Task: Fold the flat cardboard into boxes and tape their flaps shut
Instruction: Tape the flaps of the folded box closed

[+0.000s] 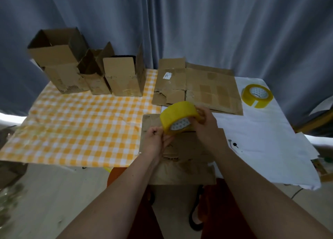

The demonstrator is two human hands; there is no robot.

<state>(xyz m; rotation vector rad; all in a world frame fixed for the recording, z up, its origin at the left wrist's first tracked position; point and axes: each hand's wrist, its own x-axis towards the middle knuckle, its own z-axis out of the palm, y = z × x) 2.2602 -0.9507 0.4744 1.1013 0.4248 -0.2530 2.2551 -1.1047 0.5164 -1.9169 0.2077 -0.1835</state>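
Note:
My right hand [205,123] grips a yellow tape roll [177,117] and holds it above a folded cardboard box [180,157] at the table's near edge. My left hand [156,138] pinches the roll's lower left rim, where the tape end seems to be. Flat cardboard [198,85] lies unfolded behind the roll. Three folded boxes with open top flaps stand at the back left: a large one [59,58], a small one [95,73] and a tall one [124,75].
A second yellow tape roll [256,95] lies on the white cloth [261,139] at the right. An orange-and-white checked cloth [81,129] covers the table's left part. Grey curtains [198,22] hang behind. Below the table are the floor and my legs.

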